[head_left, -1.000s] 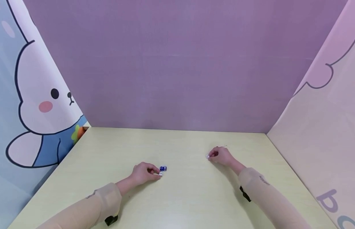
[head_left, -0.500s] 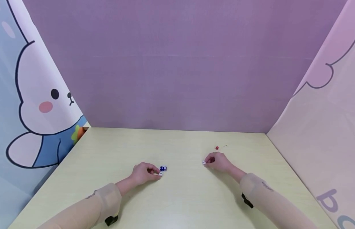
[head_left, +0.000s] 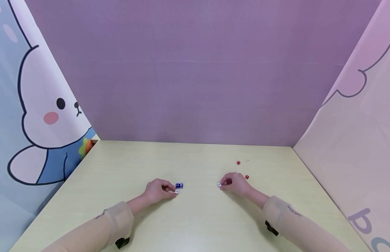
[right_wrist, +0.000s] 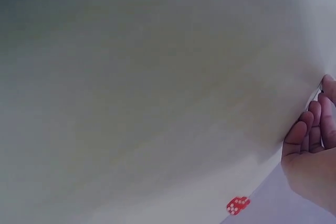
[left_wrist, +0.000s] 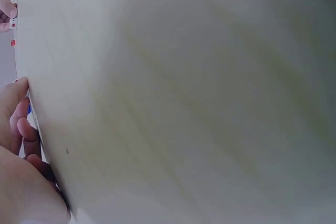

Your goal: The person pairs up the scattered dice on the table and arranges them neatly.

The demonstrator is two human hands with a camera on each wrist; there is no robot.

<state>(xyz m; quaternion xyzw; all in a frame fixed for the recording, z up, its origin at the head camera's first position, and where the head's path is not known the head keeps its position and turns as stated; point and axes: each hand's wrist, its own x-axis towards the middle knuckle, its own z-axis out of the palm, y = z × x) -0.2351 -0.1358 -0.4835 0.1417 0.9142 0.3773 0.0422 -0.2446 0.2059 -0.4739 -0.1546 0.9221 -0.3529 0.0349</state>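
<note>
My left hand [head_left: 158, 191] pinches a small white die [head_left: 177, 192] at the table's middle. Two dark blue dice [head_left: 179, 185] with white pips sit side by side just behind that die. To the right, my right hand [head_left: 235, 183] holds another white die [head_left: 219, 184] between thumb and index finger, low over the tabletop. In the left wrist view the left hand [left_wrist: 18, 135] covers most of the blue dice, and the other white die [left_wrist: 13, 23] shows at the right fingertips. The right hand [right_wrist: 312, 156] hides its own die in the right wrist view.
Two red dice lie apart on the pale wooden table [head_left: 195, 224]: one red die [head_left: 238, 162] behind the right hand, another red die [head_left: 247, 177] close by its wrist. A purple panel [head_left: 195, 77] stands at the back, with printed panels on both sides.
My right hand has moved left and toward me with its white die, uncovering the two red dice. My left hand has stayed in place with its die beside the blue ones.
</note>
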